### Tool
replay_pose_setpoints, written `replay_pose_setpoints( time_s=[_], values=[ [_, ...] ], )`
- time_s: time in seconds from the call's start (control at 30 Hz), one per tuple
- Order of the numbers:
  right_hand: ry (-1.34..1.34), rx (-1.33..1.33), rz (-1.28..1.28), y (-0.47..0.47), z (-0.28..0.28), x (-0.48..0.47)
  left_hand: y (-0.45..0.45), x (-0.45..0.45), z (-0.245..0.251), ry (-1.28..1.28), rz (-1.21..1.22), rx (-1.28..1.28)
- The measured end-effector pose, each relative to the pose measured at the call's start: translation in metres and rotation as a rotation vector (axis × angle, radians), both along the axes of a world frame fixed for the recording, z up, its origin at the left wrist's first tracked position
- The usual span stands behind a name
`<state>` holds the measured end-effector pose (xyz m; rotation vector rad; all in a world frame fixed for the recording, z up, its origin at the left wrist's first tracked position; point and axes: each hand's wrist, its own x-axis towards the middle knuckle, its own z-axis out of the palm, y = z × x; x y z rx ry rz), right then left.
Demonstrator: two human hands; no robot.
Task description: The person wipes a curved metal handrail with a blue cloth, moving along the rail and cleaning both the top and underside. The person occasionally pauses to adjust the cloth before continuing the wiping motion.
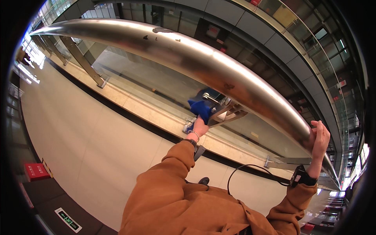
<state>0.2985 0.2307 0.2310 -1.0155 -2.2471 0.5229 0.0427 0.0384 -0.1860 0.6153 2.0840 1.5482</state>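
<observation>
My left hand (201, 127) holds a bunched blue cloth (201, 108) low at the glass balustrade panel (164, 83). The cloth is against a metal post bracket (224, 115) below the handrail, where round metal fittings (207, 96) show. Higher and to the right, my right hand (321, 136) rests against the thick, shiny metal handrail (188, 58). Its fingers point up and lie close together; whether they grip the rail is hard to see. Dark worn patches (229, 86) mark the rail's surface.
Flat metal posts (83, 63) carry the rail along a stone ledge (126, 100) with a black edge. Pale floor tiles (79, 126) lie beside it. A black cable (249, 165) loops from my right wrist device. A red box (36, 171) stands at the left.
</observation>
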Motion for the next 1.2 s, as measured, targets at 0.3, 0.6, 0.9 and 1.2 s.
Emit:
replay_pose_setpoints(
  time_s=[0.3, 0.6, 0.9, 1.2],
  values=[
    [0.032, -0.003, 0.007, 0.006, -0.002, 0.005, -0.009, -0.008, -0.002, 0.051, -0.105, 0.046],
    [0.042, -0.074, -0.019, 0.009, -0.001, 0.009, -0.01, -0.015, 0.037, 0.018, -0.211, -0.096],
    [0.02, -0.032, -0.014, 0.008, -0.001, 0.006, -0.022, 0.001, 0.098, 0.069, -0.044, 0.21],
    [-0.066, 0.163, -0.068, -0.01, -0.002, -0.011, -0.018, 0.021, 0.156, -0.086, -0.038, 0.522]
  ],
)
